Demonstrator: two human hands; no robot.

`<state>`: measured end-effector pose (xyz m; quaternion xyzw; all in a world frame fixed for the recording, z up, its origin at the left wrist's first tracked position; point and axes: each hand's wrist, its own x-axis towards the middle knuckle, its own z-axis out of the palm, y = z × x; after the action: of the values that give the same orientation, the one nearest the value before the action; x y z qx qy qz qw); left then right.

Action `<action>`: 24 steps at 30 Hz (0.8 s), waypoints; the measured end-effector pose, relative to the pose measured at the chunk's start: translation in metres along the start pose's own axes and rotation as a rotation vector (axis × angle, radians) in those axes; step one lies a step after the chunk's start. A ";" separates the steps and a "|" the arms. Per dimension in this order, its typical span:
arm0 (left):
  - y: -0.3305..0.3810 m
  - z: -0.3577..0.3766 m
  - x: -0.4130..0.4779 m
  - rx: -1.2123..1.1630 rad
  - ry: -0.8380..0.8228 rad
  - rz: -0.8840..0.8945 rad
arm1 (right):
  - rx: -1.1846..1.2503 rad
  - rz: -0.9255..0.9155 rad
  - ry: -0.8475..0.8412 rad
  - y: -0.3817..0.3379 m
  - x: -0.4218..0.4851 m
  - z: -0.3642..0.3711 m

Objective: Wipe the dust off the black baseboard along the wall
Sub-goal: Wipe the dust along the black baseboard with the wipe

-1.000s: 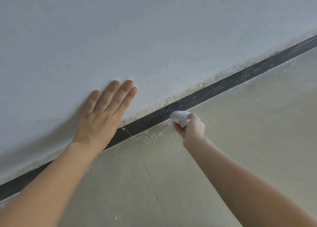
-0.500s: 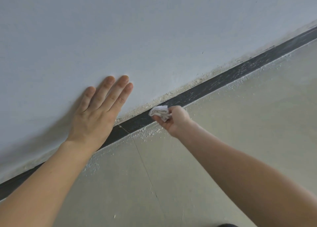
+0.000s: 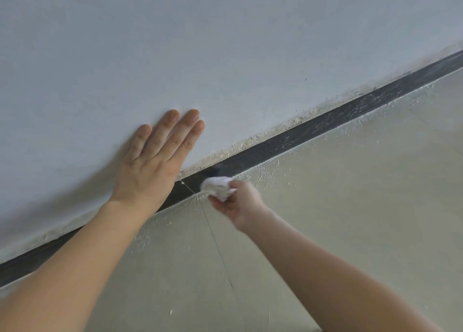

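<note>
A black baseboard (image 3: 325, 125) runs diagonally from lower left to upper right where the white wall meets the floor. White dust streaks show on its right stretch. My right hand (image 3: 238, 204) grips a crumpled white cloth (image 3: 217, 186) and holds it against the baseboard's lower edge, just right of a thin joint in the strip. My left hand (image 3: 152, 163) lies flat on the wall with straight fingers, its heel over the baseboard.
The white wall (image 3: 225, 43) fills the upper part of the view. The pale floor (image 3: 350, 206) has crumbly white debris along the baseboard and a thin crack (image 3: 215, 241) running down from it. Rough plaster crumbs line the baseboard's top edge.
My right hand has slid the cloth leftward along the baseboard, toward my left hand. The left hand stays flat on the wall.
</note>
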<state>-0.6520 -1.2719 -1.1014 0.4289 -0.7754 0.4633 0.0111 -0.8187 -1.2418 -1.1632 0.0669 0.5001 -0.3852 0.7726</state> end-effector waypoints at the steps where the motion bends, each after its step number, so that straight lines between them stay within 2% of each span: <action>1: 0.000 -0.001 0.000 0.013 0.000 0.002 | -0.049 0.045 -0.045 0.014 0.001 0.010; 5: -0.001 -0.004 0.000 0.020 -0.009 0.012 | 0.032 0.079 -0.132 0.026 -0.005 0.034; 9: -0.002 -0.004 0.000 -0.003 -0.014 0.013 | 0.147 0.029 -0.073 -0.013 -0.013 0.025; 15: -0.002 -0.008 0.000 -0.102 -0.029 -0.013 | 0.151 -0.137 0.056 -0.067 -0.019 -0.007; 20: 0.001 -0.017 0.001 -0.096 -0.094 0.004 | 0.402 -0.335 0.143 -0.097 -0.019 -0.047; 24: 0.020 -0.022 0.024 -0.018 -0.002 0.202 | 0.140 -0.267 0.196 -0.094 -0.028 -0.063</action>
<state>-0.6887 -1.2669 -1.0929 0.3488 -0.8188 0.4547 -0.0323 -0.9322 -1.2618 -1.1440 0.0909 0.5496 -0.5100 0.6555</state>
